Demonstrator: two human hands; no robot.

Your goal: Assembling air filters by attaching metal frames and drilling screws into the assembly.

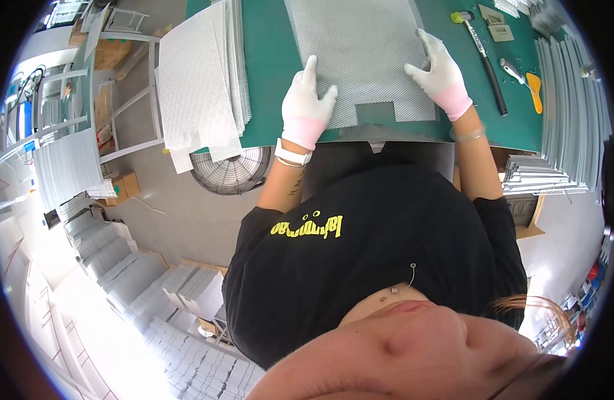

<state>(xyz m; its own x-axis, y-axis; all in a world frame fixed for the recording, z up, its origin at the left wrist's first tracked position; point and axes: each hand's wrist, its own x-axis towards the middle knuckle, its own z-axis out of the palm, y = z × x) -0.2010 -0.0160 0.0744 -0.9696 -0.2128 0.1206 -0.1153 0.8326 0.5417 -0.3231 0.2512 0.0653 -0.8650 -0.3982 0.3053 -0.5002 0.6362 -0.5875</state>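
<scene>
A silver metal mesh sheet (364, 57) with a rectangular notch in its near edge lies flat on the green work table (270, 63). My left hand (308, 107), in a white glove with a pink cuff, rests at the sheet's left edge, thumb and fingers apart. At the right edge is my right hand (443, 79), gloved the same way, with its thumb spread over the mesh and its fingers stretched away from me. Neither hand is closed around anything. The sheet's far end runs out of the picture.
A stack of mesh sheets (197, 80) overhangs the table's left front edge. To the right lie a hammer (484, 57), a small grey-handled tool (512, 70), an orange scraper (534, 92) and a beige plastic piece (497, 25). Grey panels (567, 113) stand far right. A round fan (232, 172) sits below.
</scene>
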